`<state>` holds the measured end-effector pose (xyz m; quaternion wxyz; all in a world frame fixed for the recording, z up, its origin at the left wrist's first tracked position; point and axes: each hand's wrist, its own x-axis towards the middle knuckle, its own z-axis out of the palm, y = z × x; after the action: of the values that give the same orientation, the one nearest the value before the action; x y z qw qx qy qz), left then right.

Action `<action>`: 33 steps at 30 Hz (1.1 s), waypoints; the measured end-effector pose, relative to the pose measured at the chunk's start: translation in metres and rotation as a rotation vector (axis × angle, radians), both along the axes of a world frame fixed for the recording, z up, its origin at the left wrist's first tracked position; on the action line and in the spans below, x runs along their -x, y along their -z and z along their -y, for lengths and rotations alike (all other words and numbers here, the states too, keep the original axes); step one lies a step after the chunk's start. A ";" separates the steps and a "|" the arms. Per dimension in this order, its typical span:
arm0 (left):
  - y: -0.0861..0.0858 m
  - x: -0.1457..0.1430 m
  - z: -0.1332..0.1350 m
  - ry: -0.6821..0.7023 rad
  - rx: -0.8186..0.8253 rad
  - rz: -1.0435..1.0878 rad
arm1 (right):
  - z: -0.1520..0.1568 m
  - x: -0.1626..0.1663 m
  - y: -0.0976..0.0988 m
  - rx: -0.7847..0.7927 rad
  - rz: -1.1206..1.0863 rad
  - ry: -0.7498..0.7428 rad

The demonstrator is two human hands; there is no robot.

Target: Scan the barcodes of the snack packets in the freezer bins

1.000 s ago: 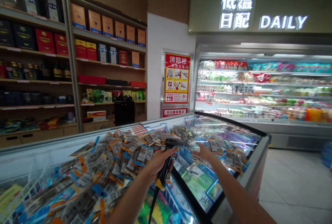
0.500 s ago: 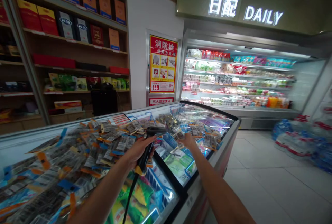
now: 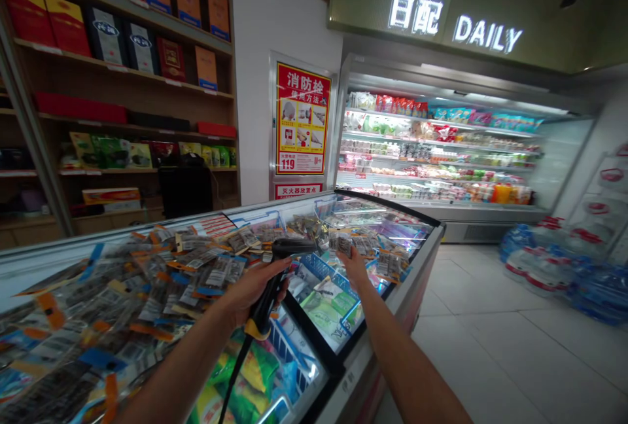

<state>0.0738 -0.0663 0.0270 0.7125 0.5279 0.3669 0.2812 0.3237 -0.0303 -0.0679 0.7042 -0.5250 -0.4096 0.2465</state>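
Note:
My left hand [image 3: 255, 290] is wrapped round the handle of a black barcode scanner [image 3: 267, 300], its head pointing right toward my other hand. A dark cable hangs from the yellow-ringed base of the handle. In my right hand [image 3: 351, 265], a small packet [image 3: 342, 243] with a printed label is pinched between thumb and fingers, raised in front of the scanner head. Many similar small barcoded packets [image 3: 161, 293] with orange and blue tops lie heaped on the freezer's glass top at the left. Another cluster of packets [image 3: 390, 262] lies just beyond my right hand.
The glass-topped chest freezer [image 3: 338, 368] holds blue wire baskets and bagged goods. A lit refrigerated display [image 3: 441, 149] stands at the back, with wrapped water bottles [image 3: 544, 257] on the floor at right. Shelves of boxes [image 3: 118, 77] line the left wall.
My right hand has lifted the packet from near the pile, turning its label toward me. The scanner stays in my left hand. The whole view has shifted slightly.

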 end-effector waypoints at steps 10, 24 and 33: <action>-0.008 0.000 0.006 -0.015 0.010 0.020 | 0.004 0.002 0.001 0.047 0.068 0.029; -0.013 0.003 0.006 0.052 0.124 0.083 | 0.004 0.000 0.001 0.087 0.204 0.065; -0.006 0.005 -0.001 0.011 0.069 0.045 | 0.005 -0.005 0.002 0.152 0.339 0.178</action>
<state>0.0688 -0.0658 0.0332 0.7398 0.4988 0.3573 0.2763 0.3287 -0.0353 -0.0694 0.6024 -0.6448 -0.4545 0.1216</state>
